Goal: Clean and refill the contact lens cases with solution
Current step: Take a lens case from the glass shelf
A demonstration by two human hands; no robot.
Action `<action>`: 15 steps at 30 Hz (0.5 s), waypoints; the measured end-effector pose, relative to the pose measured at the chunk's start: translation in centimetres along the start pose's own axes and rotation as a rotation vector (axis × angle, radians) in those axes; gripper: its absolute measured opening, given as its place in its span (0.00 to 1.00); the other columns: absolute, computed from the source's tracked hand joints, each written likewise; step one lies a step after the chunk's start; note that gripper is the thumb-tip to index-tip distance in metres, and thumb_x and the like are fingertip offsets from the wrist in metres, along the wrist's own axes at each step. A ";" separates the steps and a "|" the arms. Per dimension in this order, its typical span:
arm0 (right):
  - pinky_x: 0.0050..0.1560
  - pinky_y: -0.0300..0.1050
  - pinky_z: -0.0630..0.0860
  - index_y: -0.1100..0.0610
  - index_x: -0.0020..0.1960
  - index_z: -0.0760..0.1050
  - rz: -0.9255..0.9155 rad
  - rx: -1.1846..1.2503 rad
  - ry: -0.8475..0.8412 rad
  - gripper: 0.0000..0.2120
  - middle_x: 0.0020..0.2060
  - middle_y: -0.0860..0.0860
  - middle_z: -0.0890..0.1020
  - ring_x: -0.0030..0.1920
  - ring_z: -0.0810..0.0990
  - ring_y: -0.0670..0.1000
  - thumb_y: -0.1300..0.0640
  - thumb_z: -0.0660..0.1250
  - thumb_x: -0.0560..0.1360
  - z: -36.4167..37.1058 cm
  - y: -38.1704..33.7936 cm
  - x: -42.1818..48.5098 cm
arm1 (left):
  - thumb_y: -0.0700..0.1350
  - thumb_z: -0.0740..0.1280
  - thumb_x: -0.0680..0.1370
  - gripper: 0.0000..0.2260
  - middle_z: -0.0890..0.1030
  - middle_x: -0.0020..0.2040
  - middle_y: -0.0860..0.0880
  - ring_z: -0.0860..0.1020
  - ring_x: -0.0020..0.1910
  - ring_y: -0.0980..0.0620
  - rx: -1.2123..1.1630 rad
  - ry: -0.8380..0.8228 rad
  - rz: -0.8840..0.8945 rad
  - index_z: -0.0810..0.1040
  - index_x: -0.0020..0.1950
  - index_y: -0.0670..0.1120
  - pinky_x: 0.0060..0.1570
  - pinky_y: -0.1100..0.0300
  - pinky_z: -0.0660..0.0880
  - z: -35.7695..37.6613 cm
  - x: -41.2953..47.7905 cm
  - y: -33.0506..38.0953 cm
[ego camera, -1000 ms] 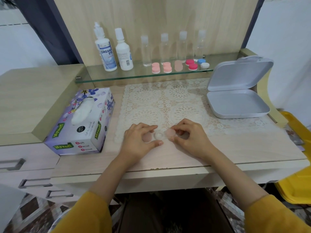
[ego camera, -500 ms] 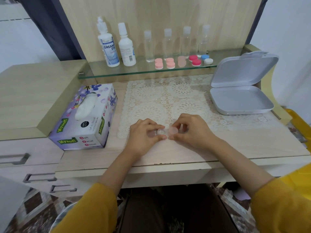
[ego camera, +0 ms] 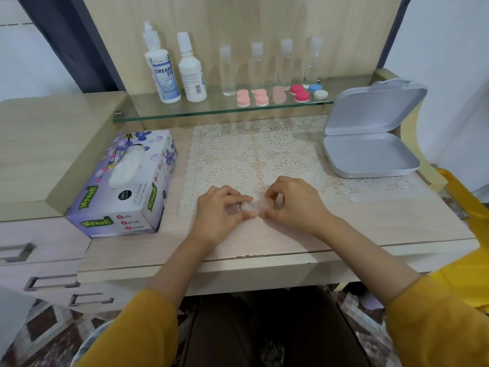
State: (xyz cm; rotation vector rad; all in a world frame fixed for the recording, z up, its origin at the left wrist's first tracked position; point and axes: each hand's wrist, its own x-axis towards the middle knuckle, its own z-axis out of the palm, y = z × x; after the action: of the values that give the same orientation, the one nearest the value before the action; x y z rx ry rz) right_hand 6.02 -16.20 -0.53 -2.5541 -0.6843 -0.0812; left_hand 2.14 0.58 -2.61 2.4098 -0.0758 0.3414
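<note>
Hands work as a pair at the near edge of the lace mat (ego camera: 264,154). Your left hand (ego camera: 221,211) and right hand (ego camera: 295,205) sit close together, fingertips almost touching, each pinching one end of the same small clear lens case (ego camera: 255,205). The case sits low over the desk (ego camera: 264,242), at the mat's front border; whether it touches the surface cannot be told. Judge this two-handed grip as a brace-and-twist hold: one hand steadies a well while the other works the neighbouring cap. Your fingers hide whether a cap is on or off.

Just left of the mat lies the tissue box (ego camera: 124,181), with a sheet standing out of its slot. It is placed within easy reach of your left hand, probably for wiping the wells dry. At the right rear of the mat sits the grey box (ego camera: 370,157) with its lid propped open, likely a landing place for finished cases.

Farther back, the glass shelf (ego camera: 211,108) holds the supplies in a row. The solution bottle (ego camera: 162,72) stands upright at the left with a second white bottle (ego camera: 191,75) beside it, and four small clear bottles (ego camera: 227,72) follow. In front of the clear bottles wait the spare cases (ego camera: 261,97), capped in pink, magenta, blue and white. Expect to reach well forward for the solution once the wells are clean.
</note>
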 end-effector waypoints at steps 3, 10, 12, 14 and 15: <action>0.41 0.41 0.64 0.53 0.49 0.80 -0.021 0.006 -0.035 0.11 0.45 0.46 0.78 0.43 0.73 0.48 0.51 0.72 0.68 -0.3 -0.1 0.0 | 0.51 0.74 0.68 0.14 0.75 0.45 0.59 0.67 0.48 0.57 -0.006 0.000 -0.004 0.82 0.52 0.53 0.59 0.52 0.64 0.0 -0.1 -0.1; 0.46 0.40 0.68 0.52 0.59 0.77 -0.017 -0.003 -0.121 0.17 0.55 0.46 0.79 0.48 0.75 0.48 0.54 0.69 0.70 -1.0 -0.2 0.2 | 0.51 0.74 0.67 0.14 0.75 0.45 0.59 0.68 0.48 0.56 -0.006 0.012 0.007 0.82 0.51 0.52 0.59 0.52 0.65 0.1 -0.1 -0.1; 0.43 0.41 0.67 0.55 0.53 0.78 -0.014 -0.006 -0.094 0.13 0.50 0.49 0.80 0.47 0.75 0.49 0.54 0.69 0.70 -0.9 -0.3 0.3 | 0.51 0.74 0.67 0.14 0.75 0.45 0.59 0.68 0.48 0.56 -0.003 0.013 0.007 0.82 0.52 0.52 0.59 0.51 0.65 0.2 -0.1 -0.1; 0.42 0.40 0.66 0.55 0.51 0.79 -0.042 -0.019 -0.110 0.10 0.50 0.48 0.80 0.43 0.73 0.47 0.56 0.69 0.70 -1.1 -0.4 0.5 | 0.51 0.74 0.67 0.14 0.75 0.44 0.59 0.68 0.48 0.56 -0.008 0.014 0.007 0.82 0.52 0.52 0.59 0.51 0.65 0.2 -0.1 0.0; 0.42 0.40 0.65 0.54 0.52 0.79 -0.056 -0.025 -0.128 0.10 0.51 0.48 0.80 0.41 0.70 0.46 0.56 0.69 0.70 -1.2 -0.3 0.5 | 0.51 0.74 0.67 0.14 0.75 0.44 0.59 0.68 0.48 0.56 -0.010 0.016 0.007 0.82 0.51 0.52 0.59 0.51 0.65 0.2 -0.1 0.0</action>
State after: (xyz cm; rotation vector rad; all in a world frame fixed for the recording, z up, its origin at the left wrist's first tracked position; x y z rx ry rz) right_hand 6.40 -16.27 0.76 -2.5811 -0.8082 0.0555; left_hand 2.08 0.47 -2.74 2.3971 -0.0793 0.3625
